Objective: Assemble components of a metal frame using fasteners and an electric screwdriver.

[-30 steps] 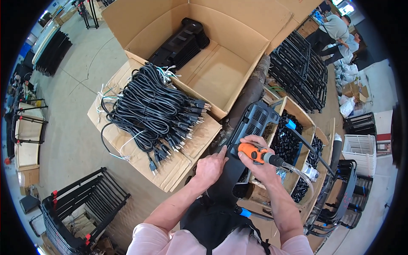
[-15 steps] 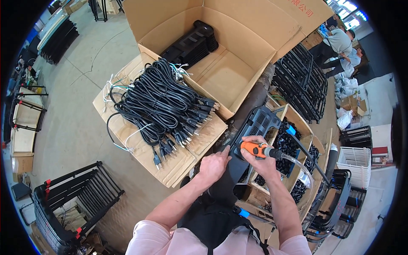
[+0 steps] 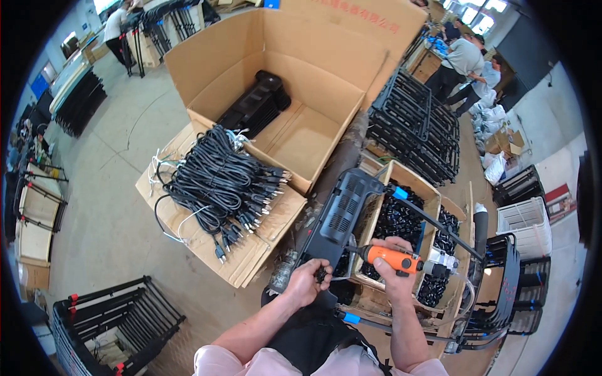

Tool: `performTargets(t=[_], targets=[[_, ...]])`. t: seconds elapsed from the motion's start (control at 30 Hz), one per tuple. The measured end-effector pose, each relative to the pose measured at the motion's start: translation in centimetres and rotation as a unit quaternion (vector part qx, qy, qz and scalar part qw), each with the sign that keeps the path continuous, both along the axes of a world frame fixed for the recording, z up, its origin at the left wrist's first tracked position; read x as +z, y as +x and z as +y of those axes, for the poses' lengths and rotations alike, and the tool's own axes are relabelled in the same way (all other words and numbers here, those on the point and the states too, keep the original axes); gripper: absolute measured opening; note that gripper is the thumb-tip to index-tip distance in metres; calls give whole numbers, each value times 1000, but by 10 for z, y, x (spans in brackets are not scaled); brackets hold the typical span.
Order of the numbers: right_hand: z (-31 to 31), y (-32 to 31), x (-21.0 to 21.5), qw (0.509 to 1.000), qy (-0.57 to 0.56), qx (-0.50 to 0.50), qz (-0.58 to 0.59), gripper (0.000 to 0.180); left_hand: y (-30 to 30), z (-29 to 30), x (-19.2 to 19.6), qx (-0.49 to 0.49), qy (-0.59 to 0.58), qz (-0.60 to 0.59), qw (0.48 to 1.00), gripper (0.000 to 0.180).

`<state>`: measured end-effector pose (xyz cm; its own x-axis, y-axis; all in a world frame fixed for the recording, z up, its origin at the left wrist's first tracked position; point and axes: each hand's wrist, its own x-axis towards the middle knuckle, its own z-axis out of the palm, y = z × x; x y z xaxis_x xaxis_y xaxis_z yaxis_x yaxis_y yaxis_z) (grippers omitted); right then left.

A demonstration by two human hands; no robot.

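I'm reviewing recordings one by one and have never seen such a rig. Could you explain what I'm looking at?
There is no robot here, just a person's two bare hands. The view comes from the left of two fisheye cameras worn on the head, looking down, so straight edges bend near the rim. The right hand holds an orange tool, its tip toward a long black casing. The left hand, at the casing's near end, pinches dark bits, too small to identify. On the left, black cords lie bundled on cardboard; behind them, an open box holds black parts. On the right, a bin holds loose small pieces.
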<state>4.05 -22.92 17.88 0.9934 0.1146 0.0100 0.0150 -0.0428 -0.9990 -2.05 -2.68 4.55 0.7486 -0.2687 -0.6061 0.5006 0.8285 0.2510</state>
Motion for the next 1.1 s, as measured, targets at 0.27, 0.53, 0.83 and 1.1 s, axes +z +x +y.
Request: performTargets(t=[0.27,0.53,0.83,1.1], targets=[[-73,-71,-6,997,50,-39,-38,53,-37,-59,5,-87,21,-66,994,26],[-125,-138,-18,995,79,-43,-32,51,-82,-105,-1,-122,237,-94,959,19],[-136,-177,-30,993,113,-13,-6,49,-128,-111,7,-83,141,-51,985,25],[-115,-186,-32,995,100,-5,-15,51,-127,-102,5,-56,139,-9,989,33]])
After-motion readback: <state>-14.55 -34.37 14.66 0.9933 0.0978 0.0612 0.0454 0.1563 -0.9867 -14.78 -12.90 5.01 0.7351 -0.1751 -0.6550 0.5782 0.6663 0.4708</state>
